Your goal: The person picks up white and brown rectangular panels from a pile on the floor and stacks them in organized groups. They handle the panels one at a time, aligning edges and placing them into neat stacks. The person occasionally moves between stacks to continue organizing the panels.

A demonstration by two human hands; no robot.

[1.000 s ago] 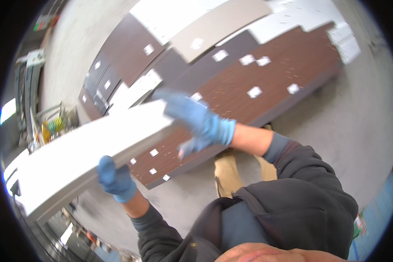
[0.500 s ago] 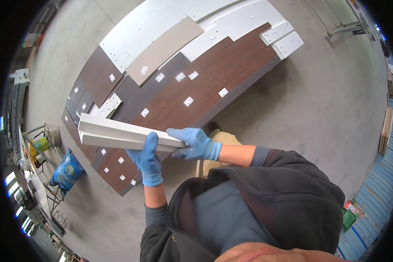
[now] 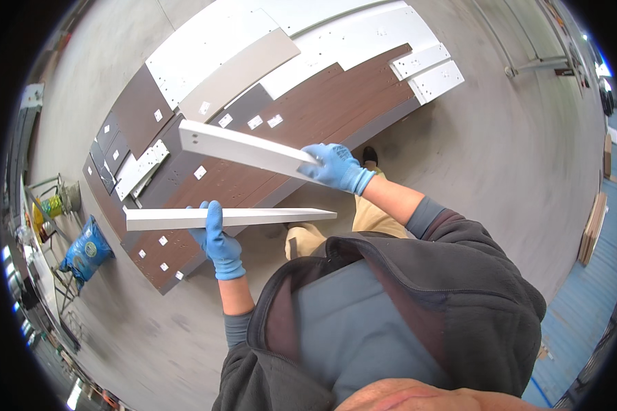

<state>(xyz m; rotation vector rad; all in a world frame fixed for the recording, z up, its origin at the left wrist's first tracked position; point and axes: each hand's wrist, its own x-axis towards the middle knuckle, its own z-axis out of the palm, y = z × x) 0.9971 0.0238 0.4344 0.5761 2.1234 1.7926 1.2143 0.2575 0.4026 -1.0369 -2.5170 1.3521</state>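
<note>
My right hand (image 3: 337, 168), in a blue glove, grips one end of a narrow white board (image 3: 247, 149). Two small dark holes show near that board's far left end. Lower down, my left hand (image 3: 218, 241), gloved in the same blue, is closed around a second narrow white board (image 3: 159, 218). This one lies almost level across my body, its right end tapering toward my trousers. The two boards are apart, both held above a wide spread of flat panels. Part of the left fingers is hidden behind the lower board.
Brown panels (image 3: 308, 103) with white labels lie beside white panels (image 3: 212, 41), a beige panel (image 3: 243, 68) and grey ones. A blue bag (image 3: 88, 250) stands at left near a metal frame. Boards (image 3: 593, 229) lean at the far right by a blue ribbed surface (image 3: 583, 301).
The white boards, held together before, are now separated. My right hand has moved up and right with one, while my left keeps the other. The view has shifted slightly.
</note>
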